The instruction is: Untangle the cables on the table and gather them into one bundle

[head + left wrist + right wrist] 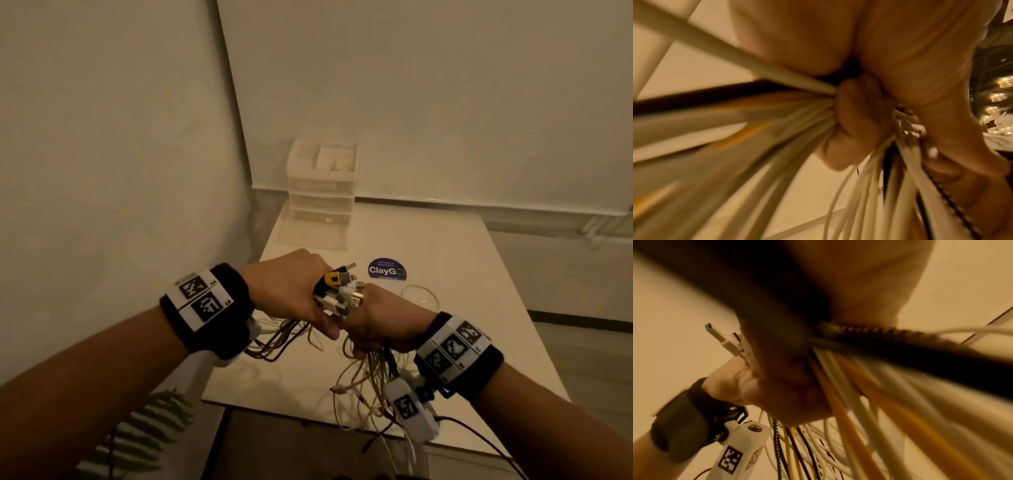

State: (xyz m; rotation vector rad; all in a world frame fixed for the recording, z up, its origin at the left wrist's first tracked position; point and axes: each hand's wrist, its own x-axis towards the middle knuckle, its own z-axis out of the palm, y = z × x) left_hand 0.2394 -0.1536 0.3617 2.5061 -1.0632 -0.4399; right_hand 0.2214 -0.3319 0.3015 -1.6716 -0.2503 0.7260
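Two hands: left hand (294, 291) and right hand (380, 318) are held side by side above the bench (462, 274), knuckles nearly touching.
Left hand state: fingers are curled tight round the cables (363, 377) just below the plugs; a firm grip is shown in the left wrist view.
Right hand state: fist is closed round the same gathered strands (838, 386), lower down and beside the left.
Plug ends: connectors (339, 291), white, black and one yellow, are bunched together and stick out above the two fists.
Why held so: prob. ends are lined up at one point so the rest can be combed out below; a judgement only.
Cable tails: loose lengths are left hanging from the fists, looped on the bench near its front edge, some trailing past the edge.
Stray loop: one thin pale loop (421, 298) is seen lying apart on the bench, right of the hands; whether it is joined to the bundle can't be told.
Task stage: bundle judged mostly gathered at the plug end, tails not yet tidy.
Container: a clear drawer unit (322, 185) is set at the far corner of the bench; pale items are visible in its open top tray, drawer contents can't be told.
Other: a round sticker (387, 270) is stuck on the bench beyond the hands.
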